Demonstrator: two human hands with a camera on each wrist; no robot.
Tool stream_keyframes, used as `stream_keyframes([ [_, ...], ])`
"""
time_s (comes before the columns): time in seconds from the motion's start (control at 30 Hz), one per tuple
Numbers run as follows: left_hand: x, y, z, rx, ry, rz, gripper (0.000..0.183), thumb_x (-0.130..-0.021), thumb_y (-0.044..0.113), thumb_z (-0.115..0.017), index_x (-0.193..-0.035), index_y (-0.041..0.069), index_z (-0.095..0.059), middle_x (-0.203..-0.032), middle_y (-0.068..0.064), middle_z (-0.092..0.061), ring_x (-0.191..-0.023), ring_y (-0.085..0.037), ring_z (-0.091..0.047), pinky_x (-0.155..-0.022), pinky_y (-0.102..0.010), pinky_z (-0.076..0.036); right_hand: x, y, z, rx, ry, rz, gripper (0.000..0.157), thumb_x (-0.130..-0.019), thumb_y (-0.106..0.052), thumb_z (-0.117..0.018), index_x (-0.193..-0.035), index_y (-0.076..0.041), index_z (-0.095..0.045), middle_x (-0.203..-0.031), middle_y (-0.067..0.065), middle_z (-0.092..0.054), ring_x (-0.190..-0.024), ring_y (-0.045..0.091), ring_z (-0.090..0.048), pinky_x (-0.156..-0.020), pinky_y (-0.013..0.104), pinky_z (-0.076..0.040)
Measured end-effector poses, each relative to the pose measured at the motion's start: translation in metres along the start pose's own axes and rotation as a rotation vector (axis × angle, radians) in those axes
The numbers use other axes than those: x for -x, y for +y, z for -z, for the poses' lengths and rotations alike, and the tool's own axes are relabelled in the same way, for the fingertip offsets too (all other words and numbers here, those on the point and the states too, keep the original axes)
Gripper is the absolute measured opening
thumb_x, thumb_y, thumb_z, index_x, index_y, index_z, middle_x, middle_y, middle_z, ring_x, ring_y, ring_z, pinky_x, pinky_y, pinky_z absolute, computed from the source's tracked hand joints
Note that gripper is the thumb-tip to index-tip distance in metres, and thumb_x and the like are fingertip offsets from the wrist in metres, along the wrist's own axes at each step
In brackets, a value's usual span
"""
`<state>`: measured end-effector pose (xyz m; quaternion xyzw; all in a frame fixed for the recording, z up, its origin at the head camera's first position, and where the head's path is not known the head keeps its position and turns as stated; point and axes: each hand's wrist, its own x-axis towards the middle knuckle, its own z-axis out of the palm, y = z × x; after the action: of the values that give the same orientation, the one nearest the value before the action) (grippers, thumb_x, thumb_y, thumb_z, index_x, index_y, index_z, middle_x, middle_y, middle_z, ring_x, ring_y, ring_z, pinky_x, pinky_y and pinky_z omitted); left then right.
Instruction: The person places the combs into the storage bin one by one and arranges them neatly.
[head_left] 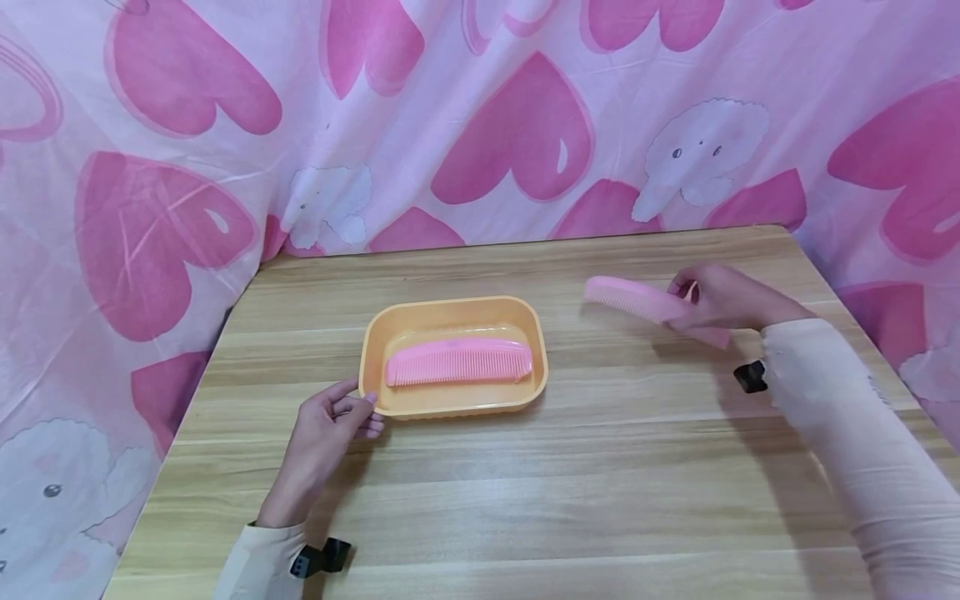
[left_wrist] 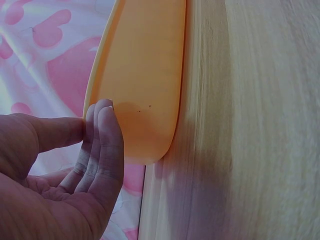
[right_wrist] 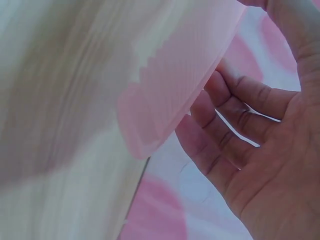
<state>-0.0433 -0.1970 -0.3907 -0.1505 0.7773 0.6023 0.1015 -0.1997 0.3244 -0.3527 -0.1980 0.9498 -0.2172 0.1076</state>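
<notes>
An orange plastic tray (head_left: pixel 450 408) with rounded corners sits on the wooden table, and a pink comb (head_left: pixel 459 362) lies inside it, teeth toward me. My left hand (head_left: pixel 330 433) pinches the tray's near left corner; in the left wrist view the thumb is at the rim and the fingers (left_wrist: pixel 107 135) lie against the outer wall. Off to the right of the tray, my right hand (head_left: pixel 716 297) holds a second pink comb (head_left: pixel 626 298) by its spine, above the table. The right wrist view shows this comb (right_wrist: pixel 165 90) with its teeth facing away from the palm.
The wooden table (head_left: pixel 562 508) ends at a back edge against a pink curtain (head_left: pixel 517 125) printed with hearts and cartoon animals. A black wrist mount (head_left: pixel 321 558) sits at the left sleeve, another black mount (head_left: pixel 750 377) at the right sleeve.
</notes>
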Motion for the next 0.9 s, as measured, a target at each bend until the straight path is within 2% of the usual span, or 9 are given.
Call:
stream_keyframes([
  [0.2,-0.001,0.001,-0.001,0.001,0.01,0.017,0.054,-0.103,0.015,-0.062,-0.15,-0.003,-0.042,-0.104,-0.015,-0.072,-0.081,-0.015,-0.07,-0.077,-0.027,-0.064,-0.009,-0.025,-0.001,0.001,0.007,0.027,0.031,-0.069,-0.015,-0.088,-0.091,-0.004,-0.07,-0.084,0.004,-0.065,-0.077,0.021,-0.057,-0.062,0.026,-0.05],
  [0.5,0.0,0.001,0.0,0.005,0.007,0.016,0.055,-0.103,0.015,-0.062,-0.15,-0.003,-0.041,-0.102,-0.014,-0.072,-0.081,-0.015,-0.071,-0.077,-0.027,-0.064,-0.022,-0.061,-0.002,0.055,0.004,0.093,0.037,-0.069,-0.023,-0.09,-0.095,-0.005,-0.07,-0.085,0.002,-0.065,-0.078,0.018,-0.057,-0.066,0.03,-0.051],
  [0.9,-0.001,-0.001,0.0,-0.001,0.005,0.007,0.056,-0.103,0.016,-0.062,-0.151,-0.003,-0.04,-0.103,-0.015,-0.073,-0.082,-0.017,-0.071,-0.076,-0.027,-0.064,-0.045,-0.112,-0.016,0.093,0.001,0.161,0.037,-0.07,-0.027,-0.086,-0.097,-0.009,-0.07,-0.086,0.0,-0.065,-0.074,0.017,-0.057,-0.063,0.031,-0.051],
])
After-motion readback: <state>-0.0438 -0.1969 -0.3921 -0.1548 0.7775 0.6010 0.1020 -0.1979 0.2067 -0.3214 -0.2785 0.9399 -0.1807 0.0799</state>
